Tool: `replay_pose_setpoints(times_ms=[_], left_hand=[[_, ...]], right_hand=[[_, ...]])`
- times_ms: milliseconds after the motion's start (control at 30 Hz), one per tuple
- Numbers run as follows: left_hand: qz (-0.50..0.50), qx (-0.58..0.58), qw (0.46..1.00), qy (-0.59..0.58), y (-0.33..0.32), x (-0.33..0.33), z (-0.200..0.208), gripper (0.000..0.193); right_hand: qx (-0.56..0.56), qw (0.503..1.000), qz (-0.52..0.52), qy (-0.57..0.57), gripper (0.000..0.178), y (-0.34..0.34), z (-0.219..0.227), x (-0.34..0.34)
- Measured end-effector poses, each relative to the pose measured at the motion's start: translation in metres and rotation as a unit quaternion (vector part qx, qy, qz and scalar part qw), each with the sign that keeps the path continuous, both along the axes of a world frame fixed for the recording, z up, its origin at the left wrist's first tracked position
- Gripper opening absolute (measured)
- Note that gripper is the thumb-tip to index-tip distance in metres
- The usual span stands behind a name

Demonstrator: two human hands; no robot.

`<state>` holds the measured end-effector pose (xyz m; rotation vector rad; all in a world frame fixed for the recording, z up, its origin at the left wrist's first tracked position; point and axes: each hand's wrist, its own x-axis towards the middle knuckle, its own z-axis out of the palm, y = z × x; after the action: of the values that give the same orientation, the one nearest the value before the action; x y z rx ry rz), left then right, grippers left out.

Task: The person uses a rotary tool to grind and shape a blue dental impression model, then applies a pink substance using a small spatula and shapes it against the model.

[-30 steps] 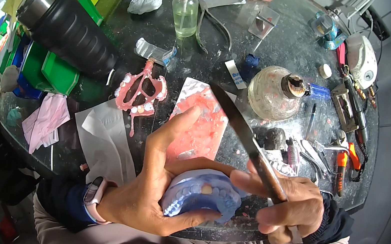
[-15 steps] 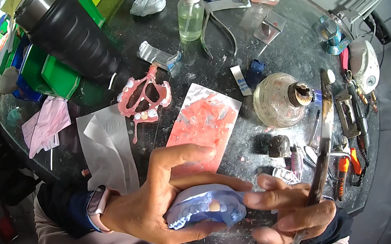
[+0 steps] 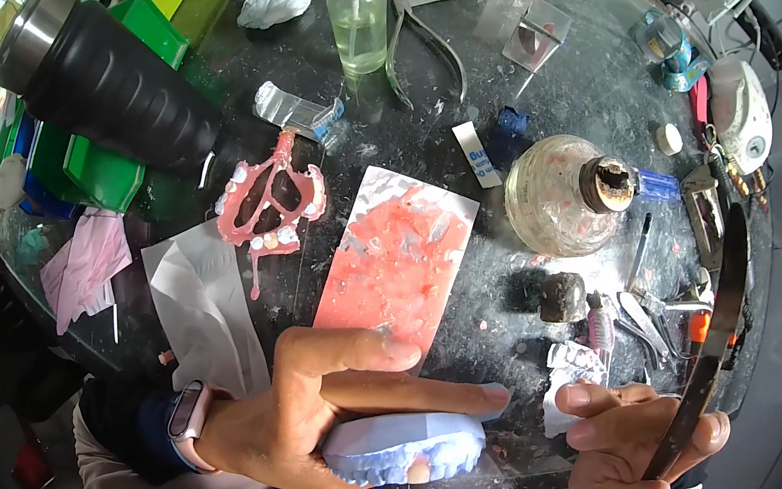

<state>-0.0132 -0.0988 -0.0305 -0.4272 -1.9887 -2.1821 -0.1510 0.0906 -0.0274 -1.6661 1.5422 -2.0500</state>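
Left hand [image 3: 303, 424] grips a blue dental cast [image 3: 406, 446] at the near table edge, just below the pink wax sheet [image 3: 399, 261]; thumb under the cast, index and middle fingers [image 3: 410, 389] stretched out flat over its top, not curled; right hand [image 3: 629, 447] closed around the lower end of a long dark flat blade [image 3: 713, 333], fingers wrapped tight, blade standing nearly upright, to the right of the wax sheet; glass spirit lamp [image 3: 565, 195] up and right of the sheet; pink wax frame with teeth [image 3: 268, 201] just left of it; black ribbed flask [image 3: 111, 86] far left; clear spray bottle [image 3: 358, 7] above; dark round table [image 3: 555, 97] under everything
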Motion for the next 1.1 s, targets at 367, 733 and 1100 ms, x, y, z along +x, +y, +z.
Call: replay_pose_setpoints(times_ms=[367, 733, 1100], left_hand=[[0.081, -0.03, 0.996, 0.004, 0.011, 0.002, -0.001, 0.069], [0.083, -0.078, 0.993, -0.008, 0.004, 0.0, -0.002, 0.097], [0.094, 0.019, 0.99, -0.106, 0.006, 0.005, -0.001, 0.102]], right_hand=[[-0.007, 0.999, 0.01, 0.03, 0.019, 0.006, -0.007, -0.005], [0.004, 1.0, 0.006, 0.012, 0.02, -0.001, -0.002, -0.002], [0.127, 0.981, 0.131, 0.059, 0.045, 0.012, 0.008, -0.018]])
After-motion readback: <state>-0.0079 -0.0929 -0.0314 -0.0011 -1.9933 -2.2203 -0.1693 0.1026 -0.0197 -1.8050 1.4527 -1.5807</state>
